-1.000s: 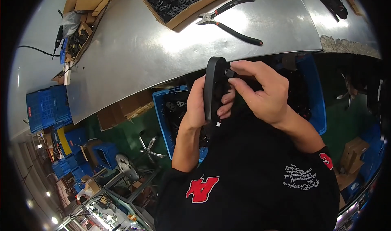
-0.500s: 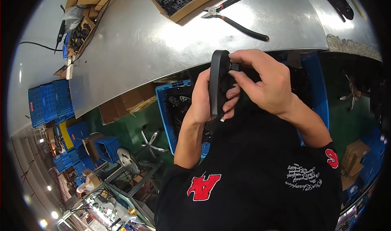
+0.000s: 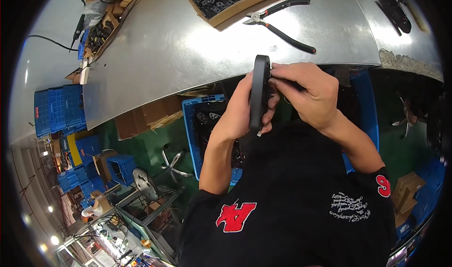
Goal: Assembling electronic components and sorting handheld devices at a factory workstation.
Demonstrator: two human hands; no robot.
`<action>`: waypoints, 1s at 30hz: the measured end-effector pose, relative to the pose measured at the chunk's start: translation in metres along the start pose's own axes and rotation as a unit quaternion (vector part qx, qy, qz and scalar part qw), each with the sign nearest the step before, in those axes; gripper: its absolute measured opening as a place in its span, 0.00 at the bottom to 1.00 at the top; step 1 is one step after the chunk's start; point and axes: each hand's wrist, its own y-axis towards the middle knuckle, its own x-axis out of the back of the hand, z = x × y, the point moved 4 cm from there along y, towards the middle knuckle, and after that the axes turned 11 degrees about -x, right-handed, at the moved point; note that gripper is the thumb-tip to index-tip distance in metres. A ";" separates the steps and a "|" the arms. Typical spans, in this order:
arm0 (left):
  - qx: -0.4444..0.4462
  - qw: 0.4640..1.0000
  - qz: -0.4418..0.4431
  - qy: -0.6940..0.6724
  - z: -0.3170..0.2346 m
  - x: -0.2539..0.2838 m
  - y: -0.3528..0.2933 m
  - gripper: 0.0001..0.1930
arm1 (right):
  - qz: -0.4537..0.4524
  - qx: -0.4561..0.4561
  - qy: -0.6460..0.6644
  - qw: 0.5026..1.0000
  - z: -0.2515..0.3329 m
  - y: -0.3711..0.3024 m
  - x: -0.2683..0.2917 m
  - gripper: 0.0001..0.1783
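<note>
My left hand (image 3: pixel 239 109) is closed round a long, flat black plastic housing (image 3: pixel 258 90), held upright on its edge just off the near edge of the metal table. Some left fingertips show on the housing's right side. Against that side, near the top, my right hand (image 3: pixel 314 90) pinches with thumb and forefinger. The small black block seen there earlier is now mostly hidden by the fingertips. Beyond my hands, diagonal cutters (image 3: pixel 289 37) with black and orange handles lie open on the table.
A cardboard box (image 3: pixel 221 22) of small black parts sits at the table's far side. Below my hands is a blue crate (image 3: pixel 189 126) with dark parts. More blue crates (image 3: pixel 56 109) stand at the left. Dark tools (image 3: pixel 395 10) lie at the far right of the table (image 3: pixel 141 55).
My right fingertips have moved closer against the housing, and the small black block between them has gone mostly out of sight. The housing is slightly more upright. The whole view has shifted a little.
</note>
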 end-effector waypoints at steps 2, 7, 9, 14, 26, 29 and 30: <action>-0.009 0.998 -0.023 0.055 -0.004 -0.003 0.000 0.27 | -0.027 -0.064 0.090 0.993 -0.002 0.000 -0.002 0.14; -0.020 0.992 -0.034 0.124 -0.012 -0.010 0.002 0.23 | -0.013 -0.134 0.101 0.986 -0.008 -0.007 0.002 0.21; -0.018 0.987 -0.036 0.159 -0.014 -0.008 0.005 0.23 | -0.025 -0.170 0.130 0.977 -0.013 -0.007 0.001 0.26; -0.131 0.903 -0.068 0.403 -0.031 -0.011 0.016 0.22 | -0.098 -0.051 -0.059 0.992 -0.008 0.011 0.003 0.41; -0.183 0.647 -0.045 0.739 -0.031 -0.017 0.034 0.21 | -0.096 -0.031 -0.176 0.979 -0.019 -0.004 -0.016 0.37; -0.183 0.623 -0.023 0.760 -0.040 -0.022 0.034 0.20 | -0.082 -0.005 -0.226 0.971 -0.016 -0.006 0.002 0.33; -0.183 0.622 -0.016 0.761 -0.044 -0.025 0.033 0.18 | -0.065 0.016 -0.212 0.975 -0.013 0.000 0.008 0.31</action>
